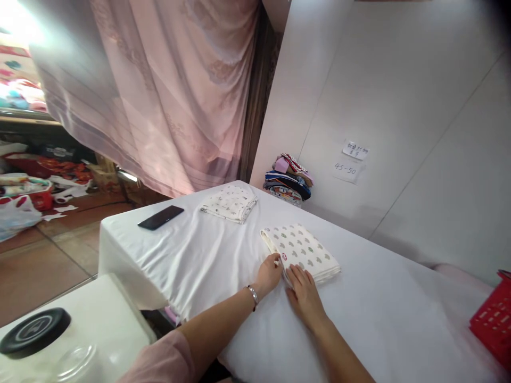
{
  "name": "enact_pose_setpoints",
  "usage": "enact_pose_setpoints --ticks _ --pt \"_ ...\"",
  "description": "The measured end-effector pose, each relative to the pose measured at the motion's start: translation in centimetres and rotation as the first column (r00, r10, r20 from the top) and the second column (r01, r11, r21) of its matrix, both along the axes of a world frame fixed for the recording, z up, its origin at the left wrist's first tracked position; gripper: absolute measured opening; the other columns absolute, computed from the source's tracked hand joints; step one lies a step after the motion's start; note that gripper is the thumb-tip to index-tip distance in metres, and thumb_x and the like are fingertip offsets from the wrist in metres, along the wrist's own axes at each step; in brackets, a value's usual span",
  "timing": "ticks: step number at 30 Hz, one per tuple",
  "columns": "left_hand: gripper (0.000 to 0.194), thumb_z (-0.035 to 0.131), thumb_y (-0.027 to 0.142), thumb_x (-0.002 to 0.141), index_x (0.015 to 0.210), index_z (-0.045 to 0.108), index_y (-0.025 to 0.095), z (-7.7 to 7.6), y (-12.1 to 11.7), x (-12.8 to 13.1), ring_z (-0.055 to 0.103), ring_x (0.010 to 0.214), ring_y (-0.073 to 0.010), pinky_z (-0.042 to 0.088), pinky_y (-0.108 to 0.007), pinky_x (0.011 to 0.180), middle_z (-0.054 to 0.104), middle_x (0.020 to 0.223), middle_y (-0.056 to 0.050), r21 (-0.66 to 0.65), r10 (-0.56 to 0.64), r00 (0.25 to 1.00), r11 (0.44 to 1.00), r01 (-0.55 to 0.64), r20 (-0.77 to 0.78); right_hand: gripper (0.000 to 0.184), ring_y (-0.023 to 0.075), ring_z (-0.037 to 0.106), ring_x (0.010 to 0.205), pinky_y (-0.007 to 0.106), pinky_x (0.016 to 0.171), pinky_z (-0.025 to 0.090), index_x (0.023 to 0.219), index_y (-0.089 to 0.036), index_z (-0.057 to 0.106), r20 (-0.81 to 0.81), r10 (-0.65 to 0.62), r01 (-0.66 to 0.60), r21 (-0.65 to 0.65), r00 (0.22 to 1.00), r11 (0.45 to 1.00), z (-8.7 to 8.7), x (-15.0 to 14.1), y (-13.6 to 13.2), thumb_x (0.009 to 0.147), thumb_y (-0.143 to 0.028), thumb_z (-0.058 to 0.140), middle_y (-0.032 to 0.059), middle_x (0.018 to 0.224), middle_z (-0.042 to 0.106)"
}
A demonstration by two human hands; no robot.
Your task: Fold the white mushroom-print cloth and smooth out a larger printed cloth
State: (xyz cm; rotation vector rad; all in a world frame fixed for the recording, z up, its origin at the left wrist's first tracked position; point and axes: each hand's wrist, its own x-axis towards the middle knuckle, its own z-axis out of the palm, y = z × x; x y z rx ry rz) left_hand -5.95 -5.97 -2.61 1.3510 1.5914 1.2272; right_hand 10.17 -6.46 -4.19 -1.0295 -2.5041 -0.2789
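A folded white cloth with a green and red print (300, 248) lies on the white-covered table (207, 260). My left hand (268, 274), with a bracelet on its wrist, pinches the near left edge of that cloth, fingers curled. My right hand (303, 290) lies flat against the cloth's near edge, fingers stretched out and together. A second folded white cloth with small dots (229, 203) rests farther back on the table, apart from both hands.
A black phone (161, 217) lies near the table's left edge. A pile of coloured clothes (288, 178) sits by the white wall. A red basket (493, 322) is at the right. A white appliance with a black round lid (34, 330) stands at lower left.
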Motion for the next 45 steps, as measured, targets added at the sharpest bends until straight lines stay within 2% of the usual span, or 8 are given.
enact_pose_setpoints --ticks 5,9,14,19,30,35,40,45 --pt "0.031 0.05 0.012 0.076 0.106 0.049 0.017 0.5 0.3 0.4 0.06 0.077 -0.0117 0.048 -0.023 0.069 0.06 0.101 -0.006 -0.065 0.071 0.958 0.996 -0.055 0.278 0.049 0.0253 0.035 0.125 0.046 0.099 0.032 0.129 -0.016 0.04 -0.029 -0.036 0.036 -0.001 0.999 0.999 0.2 0.1 -0.2 0.081 -0.016 0.04 0.0107 0.132 0.045" --pt "0.044 0.052 0.011 0.074 0.117 0.038 0.013 1.4 0.5 0.4 0.062 0.073 -0.0136 0.05 -0.027 0.065 0.06 0.098 -0.01 -0.211 0.141 0.776 0.977 -0.01 0.615 0.049 0.0259 0.038 0.123 0.046 0.098 0.034 0.13 -0.018 0.04 -0.052 0.006 -0.006 0.001 0.999 1.0 0.2 0.3 0.1 0.081 -0.015 0.038 0.0104 0.13 0.047" --pt "0.045 0.058 0.012 0.072 0.113 0.04 0.01 2.1 0.5 -0.3 0.062 0.066 -0.0132 0.049 -0.026 0.064 0.063 0.081 -0.007 -0.224 0.104 0.642 0.969 0.108 0.76 0.053 0.0208 0.049 0.111 0.039 0.091 0.043 0.131 -0.018 0.036 -0.125 0.092 -0.102 -0.078 0.988 0.992 1.4 0.9 0.9 0.08 -0.007 0.03 0.0089 0.12 0.054" --pt "0.027 0.056 0.012 0.072 0.099 0.049 0.01 2.2 1.2 -1.0 0.06 0.06 -0.0112 0.048 -0.024 0.061 0.064 0.079 -0.008 -0.234 0.101 0.667 0.966 0.113 0.738 0.048 0.0224 0.05 0.11 0.041 0.092 0.043 0.13 -0.022 0.037 -0.13 0.131 -0.146 -0.115 0.983 0.982 2.3 0.8 0.8 0.083 -0.015 0.038 0.0088 0.12 0.054" --pt "0.034 0.058 0.011 0.07 0.103 0.049 0.011 2.0 6.5 -4.0 0.062 0.068 -0.0142 0.048 -0.026 0.065 0.065 0.081 -0.007 -0.229 0.239 0.665 0.968 -0.104 0.708 0.049 0.0274 0.038 0.123 0.049 0.098 0.035 0.134 -0.021 0.033 -0.152 0.106 -0.125 -0.118 0.983 0.985 1.9 0.6 1.0 0.086 -0.03 0.043 0.0113 0.13 0.046" --pt "0.007 0.055 0.01 0.072 0.079 0.056 0.011 2.8 8.1 -4.9 0.062 0.067 -0.0134 0.049 -0.024 0.068 0.065 0.078 -0.007 -0.172 0.172 0.641 0.983 -0.063 0.748 0.045 0.0267 0.032 0.126 0.05 0.101 0.029 0.127 -0.018 0.043 -0.081 0.122 -0.132 -0.14 0.989 0.981 1.3 0.3 1.3 0.083 -0.025 0.046 0.0116 0.133 0.042" --pt "0.011 0.049 0.01 0.078 0.082 0.058 0.008 3.0 8.9 -4.6 0.063 0.066 -0.0157 0.052 -0.027 0.064 0.066 0.078 -0.011 -0.258 0.201 0.614 0.966 0.004 0.763 0.049 0.0261 0.028 0.128 0.051 0.104 0.023 0.127 -0.018 0.043 -0.113 0.098 -0.121 -0.215 0.989 0.969 2.0 0.1 0.7 0.08 -0.026 0.049 0.0114 0.134 0.042" --pt "0.016 0.056 0.012 0.076 0.091 0.06 0.01 2.6 8.6 -3.6 0.065 0.07 -0.0172 0.053 -0.029 0.065 0.067 0.086 -0.011 -0.295 0.149 0.689 0.951 0.098 0.709 0.053 0.0232 0.033 0.126 0.046 0.104 0.024 0.13 -0.022 0.039 -0.215 0.103 -0.164 -0.289 0.971 0.943 3.6 1.3 1.3 0.081 -0.038 0.051 0.0084 0.132 0.044"
